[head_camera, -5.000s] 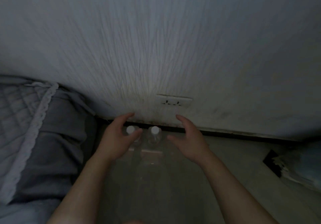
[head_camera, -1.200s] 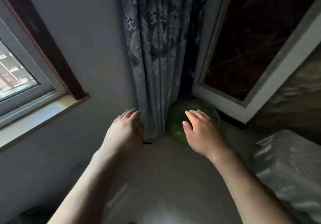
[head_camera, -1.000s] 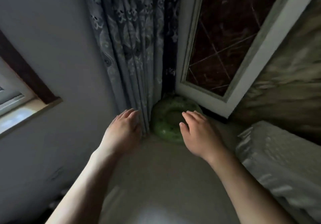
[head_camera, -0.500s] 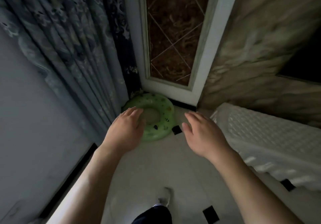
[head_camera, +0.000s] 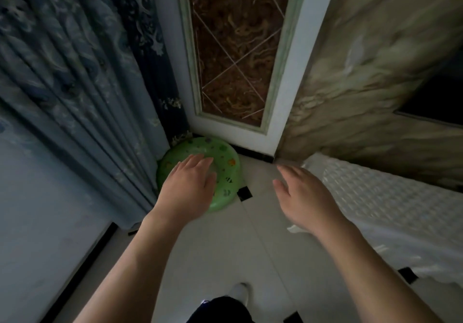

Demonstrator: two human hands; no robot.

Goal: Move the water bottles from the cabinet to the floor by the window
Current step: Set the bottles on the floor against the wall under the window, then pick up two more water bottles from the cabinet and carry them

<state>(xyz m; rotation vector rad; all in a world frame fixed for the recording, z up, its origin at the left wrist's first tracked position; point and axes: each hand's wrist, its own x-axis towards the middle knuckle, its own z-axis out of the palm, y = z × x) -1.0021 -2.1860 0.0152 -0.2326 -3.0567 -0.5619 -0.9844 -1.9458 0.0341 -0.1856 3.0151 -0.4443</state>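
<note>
Hands: both extend forward, palms down. On the left hand (head_camera: pixel 188 187) the grip is apart, fingers straight and close together, holding nothing. In the view it overlaps the green inflatable swim ring (head_camera: pixel 226 170); contact cannot be determined. On the right hand (head_camera: pixel 303 197) the grip is likewise apart, with fingers relaxed and nothing held. It is above the pale tiled floor (head_camera: pixel 220 247), near the white quilted bedspread (head_camera: pixel 388 210). The swim ring lies flat on the floor in the corner, against the patterned blue curtain (head_camera: pixel 75 72) and just beside the white-framed panel (head_camera: pixel 235 47) (brown marbled infill, diagonal lines). One white shoe (head_camera: pixel 239 292) shows near the bottom edge. Location of the water bottles cannot be told from this view.
</note>
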